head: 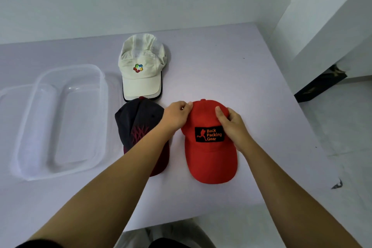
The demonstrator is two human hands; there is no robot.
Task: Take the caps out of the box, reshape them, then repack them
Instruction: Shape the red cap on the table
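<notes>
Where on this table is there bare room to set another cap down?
Bare: the far right of the table, right of the white cap and beyond the red cap; the near-left strip in front of the box. Crowded: the middle, where the dark cap meets the white cap's brim and the left hand and right hand hold the red cap.

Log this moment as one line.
step: reshape | left hand, right hand: holding red cap crown | white cap, dark cap: on table | box: no caps inside
</notes>
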